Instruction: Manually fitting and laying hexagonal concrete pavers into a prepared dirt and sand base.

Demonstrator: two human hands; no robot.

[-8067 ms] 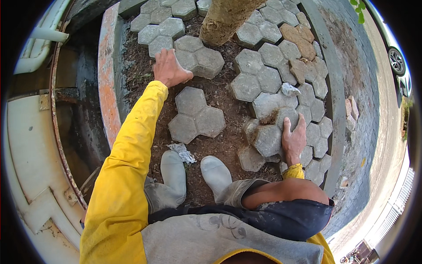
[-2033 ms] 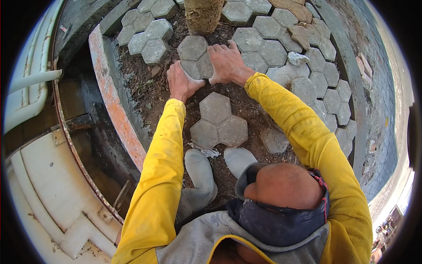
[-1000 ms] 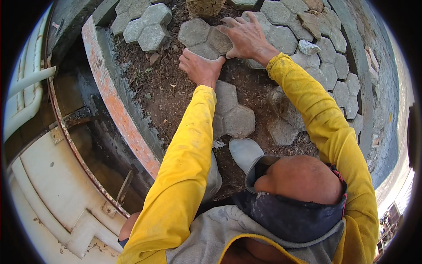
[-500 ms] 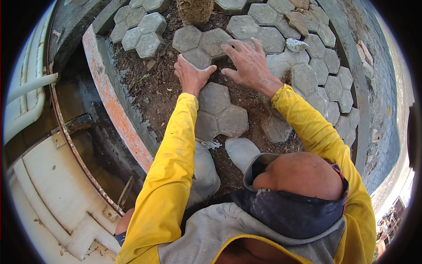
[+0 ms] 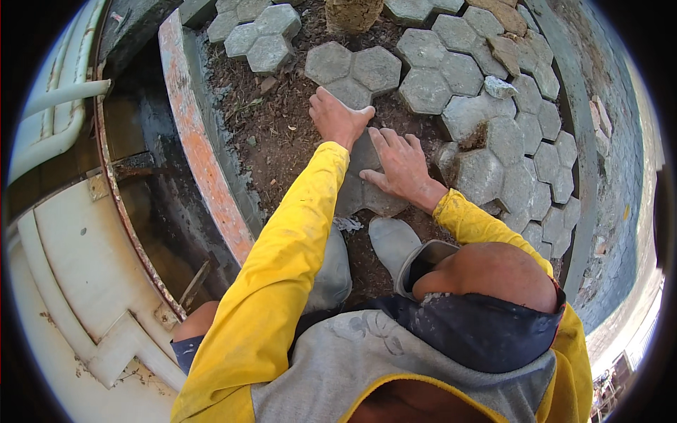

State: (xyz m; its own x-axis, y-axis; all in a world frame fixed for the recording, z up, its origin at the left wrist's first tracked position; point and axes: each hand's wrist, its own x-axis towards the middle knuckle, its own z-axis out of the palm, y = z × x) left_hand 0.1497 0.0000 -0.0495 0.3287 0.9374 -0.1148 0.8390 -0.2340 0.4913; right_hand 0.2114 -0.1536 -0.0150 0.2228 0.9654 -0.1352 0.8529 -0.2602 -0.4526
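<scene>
Left hand point(image 5: 337, 120): thumb spread wide from the fingers, set at the near edge of a grey three-lobed paver point(image 5: 352, 67); not closed round it, contact not certain. Right hand point(image 5: 403, 169): apart from the left, open, fingers extended, over a second three-lobed paver point(image 5: 352, 192), partly hidden; whether it touches cannot be told. Position of the first paver: on soil point(image 5: 268, 141), below the tree trunk point(image 5: 352, 15), a narrow gap parting it from the paved field point(image 5: 430, 74) on the right. Position of the second: just beyond the boots point(image 5: 391, 247), apart from its neighbours. Apparently done: the right-hand field, interlocked up to the grey curb point(image 5: 575, 162). Apparently unfinished: the soil strip along the orange-streaked board point(image 5: 194, 127), the gap beside the first paver, and the stacked paver point(image 5: 479, 173), which seems loose. Upper left: a further paver group point(image 5: 264, 35), separated from the first paver by soil.
</scene>
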